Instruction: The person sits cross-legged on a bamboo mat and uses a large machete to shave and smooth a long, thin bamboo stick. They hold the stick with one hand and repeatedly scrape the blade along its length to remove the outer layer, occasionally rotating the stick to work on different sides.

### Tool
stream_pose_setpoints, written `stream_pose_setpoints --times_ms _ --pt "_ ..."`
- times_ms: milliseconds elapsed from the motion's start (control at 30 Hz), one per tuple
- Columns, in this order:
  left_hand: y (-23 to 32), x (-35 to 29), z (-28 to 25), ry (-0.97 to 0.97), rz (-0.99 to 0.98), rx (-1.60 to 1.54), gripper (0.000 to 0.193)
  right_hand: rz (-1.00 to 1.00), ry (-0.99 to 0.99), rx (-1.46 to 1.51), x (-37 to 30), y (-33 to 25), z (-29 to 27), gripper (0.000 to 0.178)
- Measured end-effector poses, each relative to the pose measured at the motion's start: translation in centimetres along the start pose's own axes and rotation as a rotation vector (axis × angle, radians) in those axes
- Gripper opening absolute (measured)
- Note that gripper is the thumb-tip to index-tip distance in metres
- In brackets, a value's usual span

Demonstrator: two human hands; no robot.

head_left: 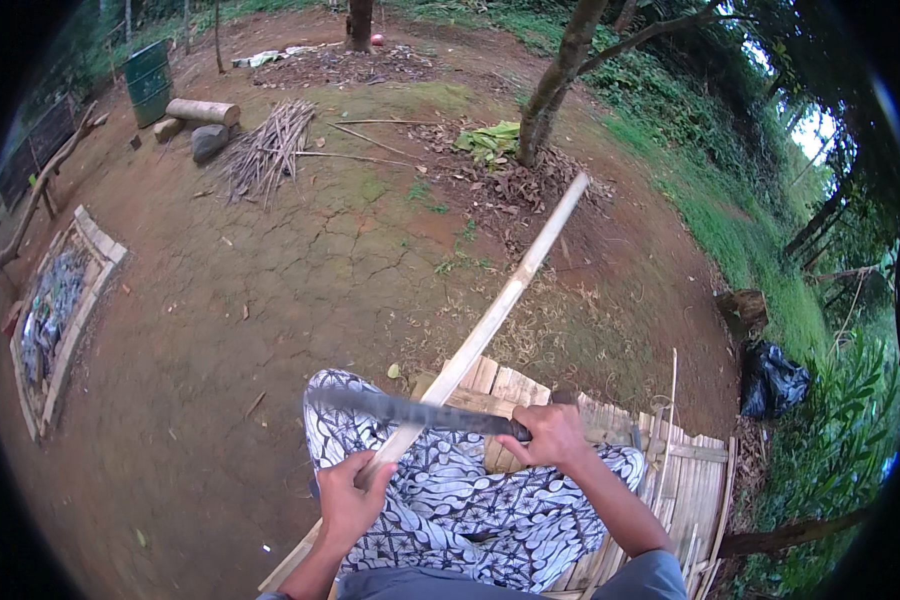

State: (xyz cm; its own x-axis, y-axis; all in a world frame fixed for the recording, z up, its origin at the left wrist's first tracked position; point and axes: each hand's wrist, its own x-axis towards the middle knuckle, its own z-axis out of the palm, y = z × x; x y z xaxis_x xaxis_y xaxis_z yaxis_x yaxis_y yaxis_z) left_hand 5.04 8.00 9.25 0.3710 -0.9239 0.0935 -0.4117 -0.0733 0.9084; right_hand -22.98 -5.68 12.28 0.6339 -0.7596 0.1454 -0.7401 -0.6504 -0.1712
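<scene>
A long pale strip, likely split bamboo (497,308), runs from my lap up and away to the right, its far end near a tree. Close to its near end, my left hand (353,497) is closed round it. My right hand (550,435) grips the handle of a machete (430,411). The dark blade points left and lies across the strip, just beyond my left hand; motion smears its outer part. Whether the edge touches the strip I cannot tell. Patterned black-and-white cloth (470,500) covers my crossed legs beneath.
I sit on a bamboo slat platform (692,480). Curled shavings (560,325) litter the ground ahead, near a tree trunk (550,100). A stick pile (270,150), a log (203,111) and a green drum (148,83) stand far left. A black bag (773,380) lies right.
</scene>
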Motion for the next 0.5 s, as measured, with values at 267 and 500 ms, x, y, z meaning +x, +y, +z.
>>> stream_pose_setpoints --times_ms 267,500 --pt "2.3 -1.3 -3.3 -0.105 -0.032 0.19 0.023 0.787 0.335 0.137 1.2 11.6 -0.5 0.055" --pt "2.4 1.0 -1.0 -0.076 -0.002 0.17 0.024 0.507 0.008 0.155 -1.4 3.4 2.2 0.045"
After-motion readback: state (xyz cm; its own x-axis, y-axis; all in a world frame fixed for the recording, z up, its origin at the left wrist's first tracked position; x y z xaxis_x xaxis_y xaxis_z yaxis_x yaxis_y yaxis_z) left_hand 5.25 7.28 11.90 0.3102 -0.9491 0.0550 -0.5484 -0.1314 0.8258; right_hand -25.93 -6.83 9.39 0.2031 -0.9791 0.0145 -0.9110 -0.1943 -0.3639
